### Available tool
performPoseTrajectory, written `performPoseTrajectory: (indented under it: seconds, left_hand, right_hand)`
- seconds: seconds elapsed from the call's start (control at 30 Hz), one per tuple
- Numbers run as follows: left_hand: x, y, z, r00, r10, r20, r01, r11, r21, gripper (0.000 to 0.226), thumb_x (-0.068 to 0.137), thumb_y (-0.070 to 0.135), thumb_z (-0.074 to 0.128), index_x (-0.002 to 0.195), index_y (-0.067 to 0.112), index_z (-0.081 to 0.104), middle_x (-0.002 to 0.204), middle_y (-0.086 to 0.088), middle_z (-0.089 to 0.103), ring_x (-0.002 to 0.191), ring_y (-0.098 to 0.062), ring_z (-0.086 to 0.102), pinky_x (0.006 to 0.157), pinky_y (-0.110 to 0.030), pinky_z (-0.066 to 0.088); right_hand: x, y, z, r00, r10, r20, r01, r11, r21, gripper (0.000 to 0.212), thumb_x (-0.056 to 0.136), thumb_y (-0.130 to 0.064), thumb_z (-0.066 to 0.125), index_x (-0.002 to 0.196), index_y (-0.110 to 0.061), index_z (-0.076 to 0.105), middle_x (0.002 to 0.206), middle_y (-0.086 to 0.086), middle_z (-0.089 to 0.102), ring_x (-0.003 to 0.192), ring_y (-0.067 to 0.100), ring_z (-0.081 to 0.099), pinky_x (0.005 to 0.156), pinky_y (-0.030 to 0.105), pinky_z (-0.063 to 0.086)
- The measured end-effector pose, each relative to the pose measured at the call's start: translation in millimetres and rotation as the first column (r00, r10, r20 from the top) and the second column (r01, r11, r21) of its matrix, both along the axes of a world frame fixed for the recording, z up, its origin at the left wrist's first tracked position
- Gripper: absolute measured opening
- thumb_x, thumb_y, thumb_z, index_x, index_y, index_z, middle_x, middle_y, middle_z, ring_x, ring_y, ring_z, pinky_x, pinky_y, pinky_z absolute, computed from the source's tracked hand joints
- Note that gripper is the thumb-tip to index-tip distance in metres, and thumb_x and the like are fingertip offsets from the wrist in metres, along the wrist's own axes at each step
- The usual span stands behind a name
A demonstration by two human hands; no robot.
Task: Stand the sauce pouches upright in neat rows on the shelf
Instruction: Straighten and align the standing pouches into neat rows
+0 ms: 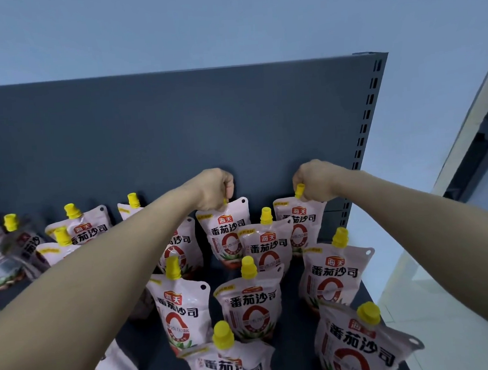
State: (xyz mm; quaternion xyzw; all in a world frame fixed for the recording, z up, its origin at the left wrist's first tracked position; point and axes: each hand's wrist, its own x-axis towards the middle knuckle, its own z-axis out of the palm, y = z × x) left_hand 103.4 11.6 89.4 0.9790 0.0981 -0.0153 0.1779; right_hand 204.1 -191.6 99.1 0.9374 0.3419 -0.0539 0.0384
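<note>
Dark grey shelf [297, 285], upright pink sauce pouches [252, 302] in rows

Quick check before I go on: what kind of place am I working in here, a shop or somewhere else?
Probably a shop-style display, possibly a mock-up. The dark metal shelf has a slotted upright like retail gondola shelving, and it holds many identical yellow-capped sauce pouches. Behind it is only a bare pale wall.

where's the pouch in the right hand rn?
The pouch sits in the back row at the shelf's right end, against the dark back panel, with the right hand gripping its top by the yellow cap.
</note>
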Motion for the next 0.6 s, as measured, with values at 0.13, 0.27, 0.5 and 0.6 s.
performPoseTrajectory:
  seconds: [0.13,0.27,0.5,0.6]
  left_hand:
    - [0.8,5.2,4.2,0.999,-0.026,-0.022,0.028,0.997,0.075,0.025,0.074,-0.007,0.067,0.079,0.016,0.060,0.079,0.001,0.060,0.076,-0.019,0.056,0.053,-0.020,0.042]
    - [1.5,12.0,-0.3,0.999,-0.031,-0.039,0.035,0.994,0.108,0.026,0.076,-0.007,0.064,0.079,0.018,0.063,0.083,0.001,0.060,0.081,-0.020,0.059,0.066,-0.027,0.049]
    - [3.6,8.2,-0.8,0.998,-0.058,-0.002,0.058,0.998,0.033,0.022,0.077,-0.004,0.069,0.093,0.011,0.070,0.085,0.001,0.061,0.081,-0.016,0.056,0.068,-0.023,0.044]
    - [5.0,2.5,-1.4,0.997,-0.080,-0.002,0.080,0.996,0.042,0.022,0.077,-0.003,0.068,0.094,0.011,0.070,0.085,0.002,0.059,0.081,-0.016,0.055,0.060,-0.020,0.043]
  right_hand:
    - [1.0,4.9,-1.5,1.000,-0.006,0.015,0.005,1.000,0.010,0.030,0.087,-0.010,0.059,0.116,-0.017,0.066,0.114,0.007,0.064,0.100,0.027,0.062,0.082,0.036,0.055]
    - [-1.5,7.5,1.2,1.000,-0.005,-0.013,0.005,1.000,-0.015,0.032,0.087,-0.013,0.062,0.119,-0.015,0.065,0.113,0.008,0.065,0.100,0.027,0.063,0.082,0.036,0.054]
    - [-7.8,7.7,0.5,1.000,-0.020,-0.013,0.020,1.000,-0.001,0.034,0.088,-0.007,0.060,0.121,-0.014,0.064,0.108,0.006,0.062,0.086,0.024,0.061,0.070,0.029,0.053]
    - [-9.4,5.2,0.1,0.999,-0.031,0.013,0.031,0.999,0.005,0.033,0.088,-0.005,0.058,0.119,-0.014,0.065,0.100,0.004,0.057,0.087,0.025,0.063,0.067,0.029,0.052]
